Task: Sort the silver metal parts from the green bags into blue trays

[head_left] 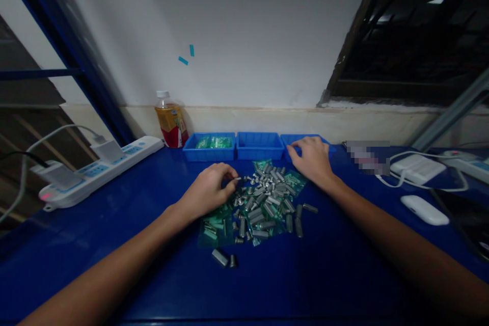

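My left hand (209,189) is at the left edge of a pile of metal parts, with thumb and fingertips pinched together. A small silver screw-like piece (238,179) shows at its fingertips. My right hand (312,159) is above the front of the right blue bin (287,138), its thumb and fingers curled close together; whatever they hold, if anything, is hidden. Grey hexagonal standoffs (269,209) and short silver screws (263,181) make up the pile. Under and among them lie green-tinted plastic bags (216,232), some with parts inside.
The middle blue bin (260,153) and the left blue bin (209,155), which holds green bags, stand along the wall. Beside them are a drink bottle (171,122) and a power strip (103,170). A white charger (418,169), cables and a white case (425,210) lie at right.
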Demonstrator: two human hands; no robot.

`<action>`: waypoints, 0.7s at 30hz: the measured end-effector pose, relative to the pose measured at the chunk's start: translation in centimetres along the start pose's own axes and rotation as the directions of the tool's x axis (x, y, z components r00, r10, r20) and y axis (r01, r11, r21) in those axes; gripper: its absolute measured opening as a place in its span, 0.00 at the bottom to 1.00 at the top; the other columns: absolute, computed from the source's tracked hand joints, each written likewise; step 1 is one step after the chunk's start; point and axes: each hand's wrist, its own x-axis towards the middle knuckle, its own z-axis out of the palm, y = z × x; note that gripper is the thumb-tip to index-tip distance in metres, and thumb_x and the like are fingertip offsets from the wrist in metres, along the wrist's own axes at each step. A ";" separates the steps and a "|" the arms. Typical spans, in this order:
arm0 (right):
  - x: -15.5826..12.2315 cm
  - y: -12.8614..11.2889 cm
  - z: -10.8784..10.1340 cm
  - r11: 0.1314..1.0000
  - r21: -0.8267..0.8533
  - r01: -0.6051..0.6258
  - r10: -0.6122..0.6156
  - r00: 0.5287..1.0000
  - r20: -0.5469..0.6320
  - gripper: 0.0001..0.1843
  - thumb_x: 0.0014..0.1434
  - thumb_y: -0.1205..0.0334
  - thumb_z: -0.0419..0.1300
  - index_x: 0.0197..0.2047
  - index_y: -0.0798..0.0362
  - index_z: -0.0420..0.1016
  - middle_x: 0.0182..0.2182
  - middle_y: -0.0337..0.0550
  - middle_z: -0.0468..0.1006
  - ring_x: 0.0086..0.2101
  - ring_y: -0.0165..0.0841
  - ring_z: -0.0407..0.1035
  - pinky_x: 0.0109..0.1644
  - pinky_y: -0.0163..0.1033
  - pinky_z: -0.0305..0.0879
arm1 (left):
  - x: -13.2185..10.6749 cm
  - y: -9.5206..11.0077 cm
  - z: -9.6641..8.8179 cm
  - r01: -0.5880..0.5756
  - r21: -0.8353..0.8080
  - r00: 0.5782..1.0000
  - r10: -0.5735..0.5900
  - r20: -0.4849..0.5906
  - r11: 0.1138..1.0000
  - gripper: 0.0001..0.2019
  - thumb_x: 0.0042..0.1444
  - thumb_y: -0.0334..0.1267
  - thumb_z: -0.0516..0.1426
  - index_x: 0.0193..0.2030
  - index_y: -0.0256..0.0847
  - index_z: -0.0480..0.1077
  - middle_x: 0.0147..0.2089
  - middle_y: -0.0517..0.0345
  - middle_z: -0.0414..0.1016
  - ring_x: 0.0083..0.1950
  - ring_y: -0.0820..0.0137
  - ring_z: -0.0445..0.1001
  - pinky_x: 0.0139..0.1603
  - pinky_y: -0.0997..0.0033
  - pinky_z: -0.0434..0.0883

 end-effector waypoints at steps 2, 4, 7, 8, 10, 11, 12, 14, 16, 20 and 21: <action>-1.3 -2.0 -0.8 0.978 0.117 0.171 -0.167 0.985 -0.051 0.13 0.60 0.57 0.54 0.40 0.55 0.75 0.37 0.49 0.76 0.42 0.43 0.65 0.43 0.45 0.55 | -0.1 0.7 0.0 0.001 -0.105 1.000 0.001 0.023 0.994 0.10 0.59 0.39 0.51 0.38 0.36 0.70 0.37 0.53 0.75 0.37 0.68 0.71 0.38 0.69 0.66; -2.8 -4.4 -1.6 0.906 0.222 0.360 -0.356 0.933 -0.060 0.12 0.60 0.58 0.55 0.43 0.55 0.72 0.36 0.47 0.76 0.40 0.40 0.65 0.42 0.44 0.55 | -0.2 1.3 0.0 0.006 -0.196 0.998 0.005 0.055 0.981 0.12 0.60 0.40 0.49 0.39 0.36 0.70 0.36 0.54 0.75 0.35 0.69 0.71 0.35 0.71 0.65; -4.7 -7.3 -2.3 0.813 0.263 0.519 -0.524 0.850 -0.057 0.09 0.60 0.61 0.54 0.42 0.56 0.71 0.34 0.47 0.75 0.38 0.39 0.65 0.42 0.43 0.55 | -0.4 2.0 0.0 -0.003 -0.272 0.995 0.029 0.091 0.962 0.13 0.61 0.41 0.49 0.39 0.36 0.70 0.35 0.56 0.74 0.35 0.71 0.70 0.34 0.73 0.64; -5.1 -7.9 -2.3 0.802 0.263 0.537 -0.542 0.838 -0.060 0.08 0.61 0.62 0.54 0.40 0.56 0.71 0.34 0.47 0.74 0.37 0.39 0.65 0.42 0.43 0.55 | -0.5 2.1 0.0 -0.009 -0.280 0.995 0.037 0.095 0.960 0.13 0.61 0.41 0.48 0.38 0.36 0.70 0.35 0.56 0.74 0.35 0.71 0.70 0.34 0.73 0.64; -5.4 -8.5 -2.3 0.801 0.258 0.540 -0.541 0.838 -0.074 0.07 0.61 0.63 0.53 0.37 0.56 0.70 0.32 0.47 0.74 0.36 0.38 0.64 0.40 0.43 0.55 | -0.5 2.4 0.0 -0.016 -0.281 0.995 0.044 0.092 0.960 0.13 0.62 0.42 0.49 0.37 0.36 0.70 0.34 0.57 0.74 0.34 0.71 0.70 0.34 0.73 0.64; -5.4 -8.5 -2.2 0.804 0.257 0.536 -0.534 0.841 -0.084 0.07 0.61 0.64 0.53 0.36 0.56 0.70 0.32 0.47 0.74 0.36 0.38 0.64 0.40 0.43 0.54 | -0.5 2.4 -0.1 -0.018 -0.280 0.995 0.045 0.090 0.960 0.13 0.62 0.42 0.49 0.36 0.36 0.70 0.34 0.57 0.74 0.34 0.71 0.70 0.34 0.73 0.64; -5.3 -8.5 -2.2 0.804 0.258 0.536 -0.532 0.842 -0.092 0.07 0.61 0.64 0.53 0.36 0.56 0.70 0.32 0.47 0.74 0.35 0.38 0.64 0.40 0.43 0.54 | -0.5 2.4 -0.1 -0.020 -0.279 0.995 0.047 0.089 0.960 0.14 0.62 0.42 0.49 0.36 0.36 0.70 0.34 0.57 0.74 0.34 0.71 0.70 0.34 0.73 0.64; -5.2 -8.3 -2.1 0.795 0.269 0.544 -0.537 0.837 -0.108 0.07 0.62 0.63 0.52 0.36 0.56 0.70 0.32 0.46 0.74 0.35 0.37 0.64 0.39 0.43 0.54 | -0.5 2.4 -0.1 -0.028 -0.276 0.995 0.055 0.088 0.961 0.14 0.62 0.42 0.48 0.35 0.36 0.70 0.33 0.57 0.74 0.34 0.71 0.70 0.35 0.73 0.65; -5.2 -8.2 -2.0 0.790 0.287 0.542 -0.530 0.839 -0.124 0.08 0.62 0.63 0.52 0.36 0.56 0.70 0.31 0.46 0.74 0.35 0.37 0.64 0.39 0.42 0.54 | -0.4 2.2 0.0 -0.051 -0.263 0.993 0.076 0.086 0.964 0.15 0.63 0.42 0.47 0.34 0.36 0.69 0.33 0.57 0.73 0.35 0.71 0.71 0.37 0.72 0.66; -5.2 -8.4 -1.9 0.814 0.356 0.458 -0.440 0.888 -0.137 0.09 0.63 0.62 0.52 0.34 0.55 0.70 0.30 0.44 0.74 0.34 0.35 0.65 0.38 0.41 0.54 | -0.6 1.8 0.1 -0.149 -0.179 0.988 0.152 0.004 0.973 0.12 0.64 0.39 0.47 0.44 0.37 0.69 0.38 0.55 0.73 0.40 0.70 0.71 0.42 0.69 0.67; -5.3 -8.4 -1.9 0.819 0.371 0.438 -0.420 0.898 -0.133 0.09 0.63 0.63 0.52 0.33 0.55 0.70 0.29 0.44 0.74 0.34 0.35 0.64 0.38 0.41 0.54 | -0.6 1.7 0.1 -0.186 -0.153 0.983 0.185 -0.020 0.971 0.11 0.62 0.38 0.49 0.47 0.37 0.68 0.41 0.54 0.73 0.41 0.69 0.71 0.43 0.69 0.67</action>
